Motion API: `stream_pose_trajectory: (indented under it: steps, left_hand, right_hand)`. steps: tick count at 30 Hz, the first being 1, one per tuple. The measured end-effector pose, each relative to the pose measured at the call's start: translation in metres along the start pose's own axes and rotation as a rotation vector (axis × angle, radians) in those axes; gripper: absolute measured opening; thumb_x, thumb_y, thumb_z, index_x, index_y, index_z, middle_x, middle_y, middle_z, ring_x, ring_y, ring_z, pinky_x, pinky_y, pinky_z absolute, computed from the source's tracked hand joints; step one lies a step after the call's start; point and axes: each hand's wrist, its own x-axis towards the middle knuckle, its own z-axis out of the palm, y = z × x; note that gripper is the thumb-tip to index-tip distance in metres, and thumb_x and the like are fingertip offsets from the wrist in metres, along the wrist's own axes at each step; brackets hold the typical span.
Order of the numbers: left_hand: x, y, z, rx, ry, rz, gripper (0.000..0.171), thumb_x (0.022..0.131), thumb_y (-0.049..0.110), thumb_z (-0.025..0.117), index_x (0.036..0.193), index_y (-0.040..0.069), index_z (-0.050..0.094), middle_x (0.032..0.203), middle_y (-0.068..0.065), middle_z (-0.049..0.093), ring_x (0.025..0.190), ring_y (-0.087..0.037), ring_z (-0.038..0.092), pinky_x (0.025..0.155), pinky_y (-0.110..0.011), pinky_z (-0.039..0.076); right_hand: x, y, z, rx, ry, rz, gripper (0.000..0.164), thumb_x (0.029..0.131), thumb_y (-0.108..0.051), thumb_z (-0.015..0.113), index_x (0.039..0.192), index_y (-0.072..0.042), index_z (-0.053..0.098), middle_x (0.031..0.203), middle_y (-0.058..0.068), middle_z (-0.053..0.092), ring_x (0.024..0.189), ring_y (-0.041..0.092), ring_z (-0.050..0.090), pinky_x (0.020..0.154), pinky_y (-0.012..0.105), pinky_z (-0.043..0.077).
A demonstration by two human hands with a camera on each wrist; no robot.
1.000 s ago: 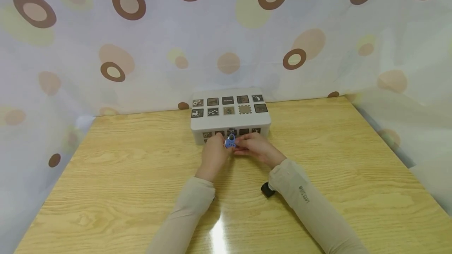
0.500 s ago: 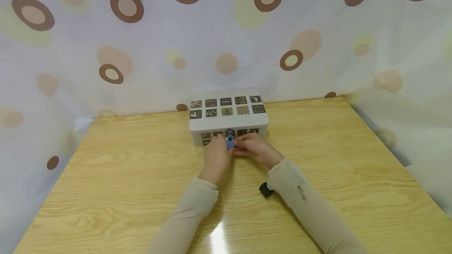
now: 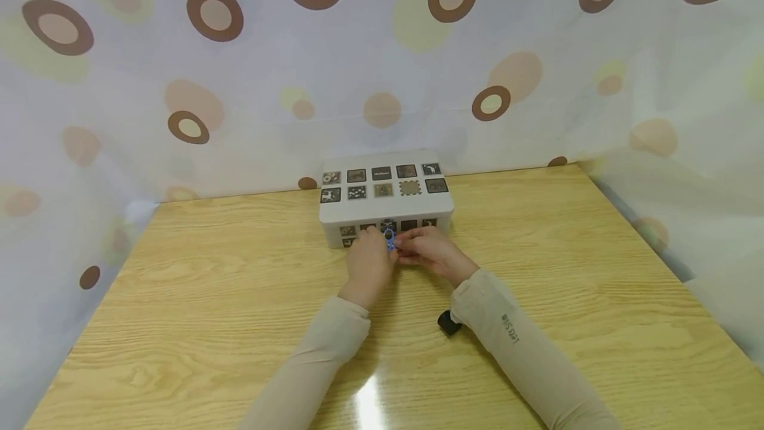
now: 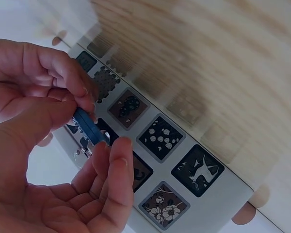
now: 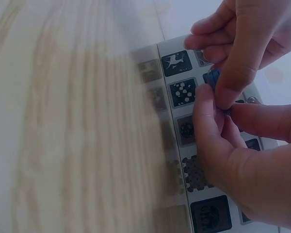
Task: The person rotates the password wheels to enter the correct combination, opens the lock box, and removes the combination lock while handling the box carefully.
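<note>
A small blue combination padlock point(image 3: 390, 239) with a metal shackle is at the metal clasp point(image 4: 83, 151) on the front of a white box point(image 3: 388, 204). My left hand point(image 3: 368, 261) pinches the padlock between thumb and fingers from the left. From the other side my right hand point(image 3: 432, 251) pinches it with thumb and curled fingers. In the left wrist view the padlock point(image 4: 89, 127) shows its row of number dials edge-on. The right wrist view has only a bit of the blue body point(image 5: 212, 77) between the fingers, the rest hidden.
The box lid, printed with dark picture squares, is down. The box stands at the back of a wooden table point(image 3: 209, 297), near a dotted curtain point(image 3: 251, 85). A black object point(image 3: 449, 322) is at my right cuff.
The padlock, tilted at first, now stands more upright before the box front. My left hand has shifted slightly right around it; my right hand stays nearly in place.
</note>
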Motion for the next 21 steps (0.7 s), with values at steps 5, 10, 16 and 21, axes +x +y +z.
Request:
stream_pose_trajectory:
  steps: [5, 10, 16, 21]
  left_hand:
    - [0.0014, -0.0043, -0.0007, -0.030, 0.007, 0.015, 0.037, 0.082, 0.027, 0.075, 0.093, -0.004, 0.058, 0.087, -0.016, 0.063, 0.079, -0.028, 0.065, 0.063, -0.037, 0.056]
    - [0.0023, -0.0067, -0.0032, -0.075, -0.005, 0.019, 0.036, 0.082, 0.024, 0.075, 0.094, -0.004, 0.058, 0.086, -0.017, 0.064, 0.080, -0.030, 0.065, 0.065, -0.039, 0.056]
    - [0.0027, -0.0087, -0.0034, -0.106, 0.002, 0.027, 0.034, 0.081, 0.022, 0.075, 0.093, -0.005, 0.059, 0.086, -0.017, 0.064, 0.080, -0.031, 0.066, 0.066, -0.041, 0.056]
    - [0.0021, -0.0099, -0.0036, -0.130, 0.016, 0.032, 0.030, 0.079, 0.019, 0.074, 0.091, -0.005, 0.059, 0.084, -0.017, 0.064, 0.078, -0.033, 0.066, 0.064, -0.042, 0.055]
  right_hand:
    - [0.0014, 0.0016, 0.0025, -0.007, 0.020, 0.003, 0.029, 0.094, 0.004, 0.053, 0.118, 0.021, 0.052, 0.080, 0.005, 0.061, 0.068, 0.011, 0.061, 0.072, 0.025, 0.057]
    - [0.0032, 0.0030, 0.0036, 0.010, 0.035, 0.001, 0.027, 0.094, 0.005, 0.054, 0.116, 0.021, 0.053, 0.079, 0.005, 0.061, 0.067, 0.010, 0.062, 0.069, 0.024, 0.057]
    - [0.0034, 0.0034, 0.0050, 0.008, 0.055, -0.003, 0.027, 0.093, 0.005, 0.055, 0.115, 0.020, 0.053, 0.082, 0.007, 0.061, 0.067, 0.009, 0.062, 0.070, 0.024, 0.057]
    - [0.0037, 0.0042, 0.0063, -0.010, 0.071, -0.010, 0.026, 0.093, 0.004, 0.055, 0.114, 0.020, 0.055, 0.083, 0.007, 0.061, 0.067, 0.007, 0.063, 0.069, 0.023, 0.057]
